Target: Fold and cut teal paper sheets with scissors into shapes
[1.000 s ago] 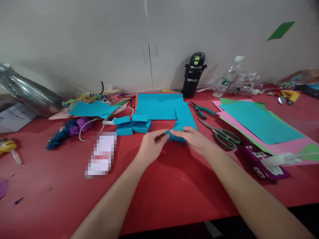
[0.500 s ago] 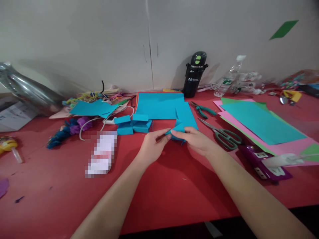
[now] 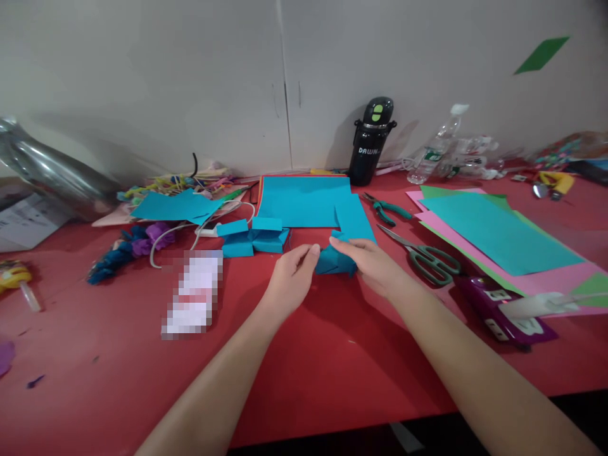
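Between my hands is a folded blue paper piece (image 3: pixel 334 261), held a little above the red table. My left hand (image 3: pixel 293 271) pinches its left edge, thumb on top and fingers curled beneath. On the other side my right hand (image 3: pixel 368 259) grips it, the thumb lying along its upper edge; most of the right fingers are hidden behind the paper. Just to the left stands another folded blue paper shape (image 3: pixel 253 238) with raised flaps. Flat blue sheets (image 3: pixel 304 201) lie beyond my hands.
Right of my hands are pliers (image 3: pixel 387 210), green-handled scissors (image 3: pixel 432 259), stacked coloured paper (image 3: pixel 503 234) and a purple glue gun (image 3: pixel 506 313). A black flask (image 3: pixel 373 142) and a plastic bottle (image 3: pixel 437 149) stand by the wall. A metal jug (image 3: pixel 57 171) is at left.
Both thumbs have moved apart on the folded paper, the left one lifting to the piece's left edge. More of the paper's front side now shows, tilted toward me.
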`<state>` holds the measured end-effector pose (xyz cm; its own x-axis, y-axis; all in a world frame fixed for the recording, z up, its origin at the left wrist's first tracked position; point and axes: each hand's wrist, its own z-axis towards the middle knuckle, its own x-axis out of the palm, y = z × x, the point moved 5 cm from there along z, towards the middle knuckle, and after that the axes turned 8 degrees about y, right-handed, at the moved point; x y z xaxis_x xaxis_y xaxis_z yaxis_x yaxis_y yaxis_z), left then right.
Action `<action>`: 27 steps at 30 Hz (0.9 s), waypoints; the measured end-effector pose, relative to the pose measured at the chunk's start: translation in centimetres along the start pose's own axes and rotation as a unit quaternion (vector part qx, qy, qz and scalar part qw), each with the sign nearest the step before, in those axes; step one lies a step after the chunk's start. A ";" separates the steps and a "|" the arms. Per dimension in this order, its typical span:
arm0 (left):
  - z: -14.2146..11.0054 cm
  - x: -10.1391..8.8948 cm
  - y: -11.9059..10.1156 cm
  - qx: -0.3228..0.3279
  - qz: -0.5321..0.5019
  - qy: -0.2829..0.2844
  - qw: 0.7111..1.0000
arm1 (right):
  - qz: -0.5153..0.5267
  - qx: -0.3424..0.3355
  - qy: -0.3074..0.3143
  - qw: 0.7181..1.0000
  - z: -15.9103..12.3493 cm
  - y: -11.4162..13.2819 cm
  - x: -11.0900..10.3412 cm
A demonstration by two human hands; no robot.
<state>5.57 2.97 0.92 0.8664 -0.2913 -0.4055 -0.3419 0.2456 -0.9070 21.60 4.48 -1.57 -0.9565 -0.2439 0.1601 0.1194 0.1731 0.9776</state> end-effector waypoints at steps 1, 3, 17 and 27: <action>0.0 0.0 0.0 -0.003 0.001 -0.003 1.000 | -0.012 -0.004 -0.007 1.000 0.1 0.0 0.0; -0.1 -0.1 0.1 -0.007 0.000 -0.012 1.000 | -0.035 -0.011 -0.012 0.999 0.1 0.0 0.1; 0.0 -0.4 0.3 0.011 -0.017 -0.051 0.998 | -0.013 -0.010 -0.039 0.999 0.5 -0.4 -0.1; -0.2 -0.2 -0.1 0.069 0.044 -0.041 0.996 | 0.015 -0.047 -0.063 0.997 -0.2 1.0 -0.6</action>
<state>5.34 2.87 1.05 0.8643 -0.1887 -0.4663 -0.3684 0.3936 -0.8422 22.33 4.63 -0.70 -0.9772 -0.1176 0.1768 0.1672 0.0877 0.9820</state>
